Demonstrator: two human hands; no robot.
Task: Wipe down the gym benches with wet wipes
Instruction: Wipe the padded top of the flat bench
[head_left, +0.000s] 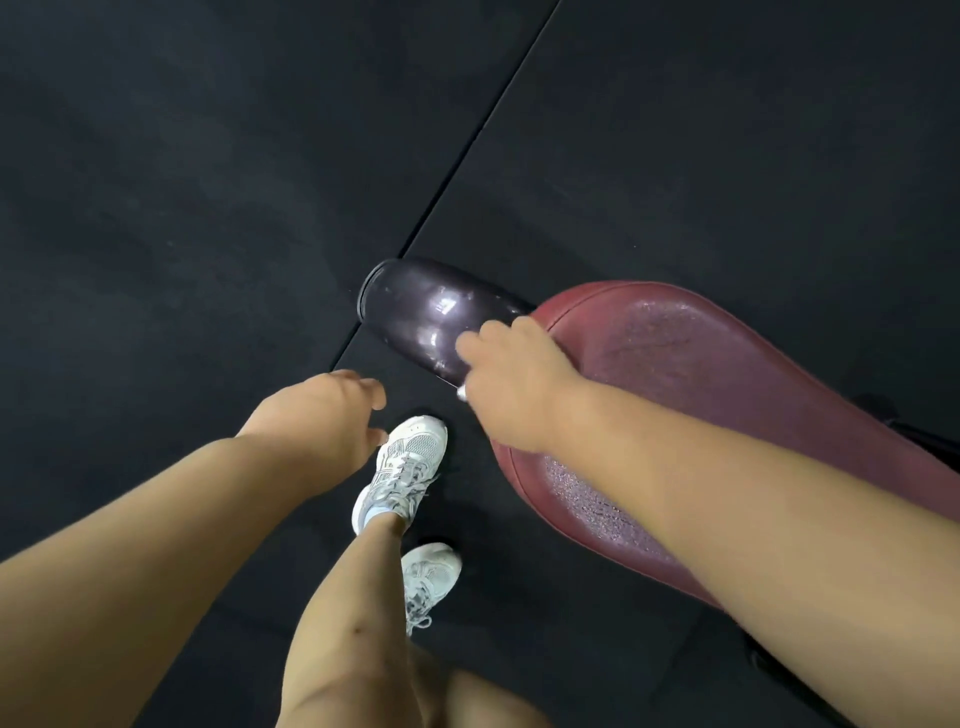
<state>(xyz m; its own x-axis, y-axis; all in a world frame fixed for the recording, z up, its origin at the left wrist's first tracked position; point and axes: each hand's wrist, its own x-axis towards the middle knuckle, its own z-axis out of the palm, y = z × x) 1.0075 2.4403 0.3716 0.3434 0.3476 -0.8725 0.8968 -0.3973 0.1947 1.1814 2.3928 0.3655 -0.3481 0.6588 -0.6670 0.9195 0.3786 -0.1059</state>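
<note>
Maroon vinyl covered the padded gym bench seat (727, 395), which ran from the centre of the head view toward the lower right edge; its surface was speckled with fine droplets or wear. Beyond the seat's rounded end lay a dark, glossy cylindrical roller pad (431, 312), its flat end cap facing upper left. The right hand (511, 384) rested at the junction of seat end and roller pad, palm down, fingers curled over the seat's rim. A small scrap of white material (461, 394), apparently a wet wipe, showed beneath the edge of the palm; whether the fingers gripped it or merely pressed it could not be told. The left hand (332, 410) hung free above the floor, clear of the bench, fingers loosely curled and holding nothing. Black rubber floor mats (208, 208), divided by a straight seam, filled the background. Two white lace-up trainers (410, 462) stood on the mats just left of the seat, the forward one partly under the left hand. Both forearms were bare.
</note>
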